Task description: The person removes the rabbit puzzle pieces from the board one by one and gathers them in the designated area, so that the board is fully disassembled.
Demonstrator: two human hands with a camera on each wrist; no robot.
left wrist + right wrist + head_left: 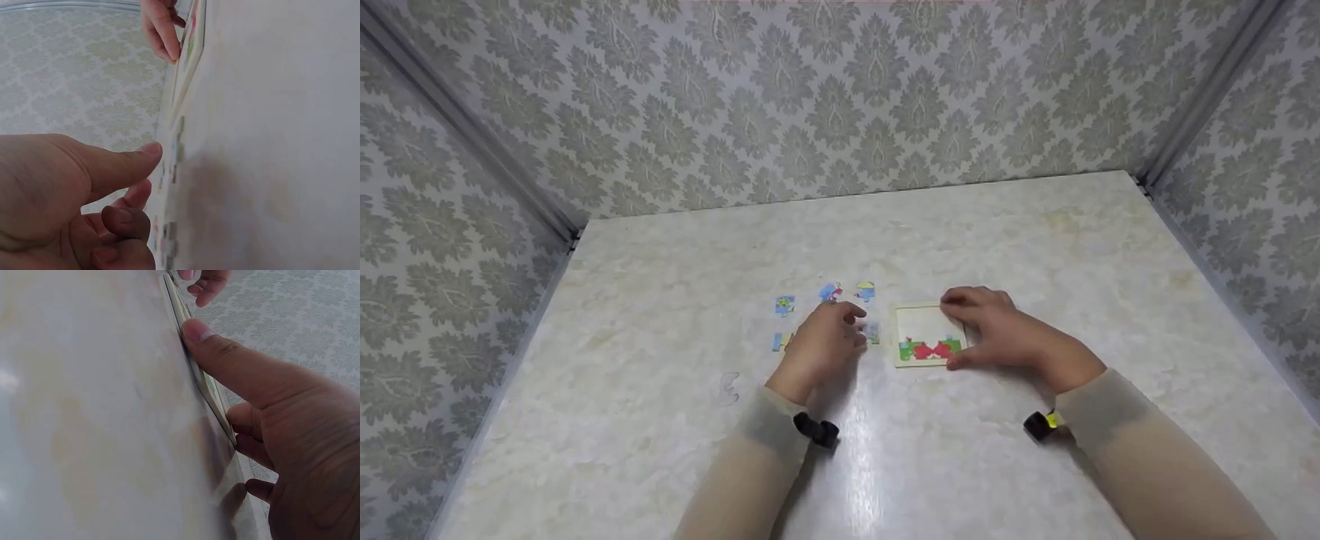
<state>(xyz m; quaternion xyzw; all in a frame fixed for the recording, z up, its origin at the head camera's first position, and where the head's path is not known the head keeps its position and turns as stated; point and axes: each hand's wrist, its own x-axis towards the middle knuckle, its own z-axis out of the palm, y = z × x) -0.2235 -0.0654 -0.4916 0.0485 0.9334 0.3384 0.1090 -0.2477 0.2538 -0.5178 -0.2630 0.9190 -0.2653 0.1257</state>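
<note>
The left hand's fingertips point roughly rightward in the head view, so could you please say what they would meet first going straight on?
Probably the small, flat, pale bluish jigsaw piece just right of the left hand, though the hand's height is unclear, so it might pass over.

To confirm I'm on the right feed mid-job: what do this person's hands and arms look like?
The left hand and right hand are bare, without gloves. Pale beige long sleeves reach the wrists, looking greyer near the ends. Each wrist has a small black device: the left device looks all black, while the right device shows bright yellow beside it. I see no cables.
</note>
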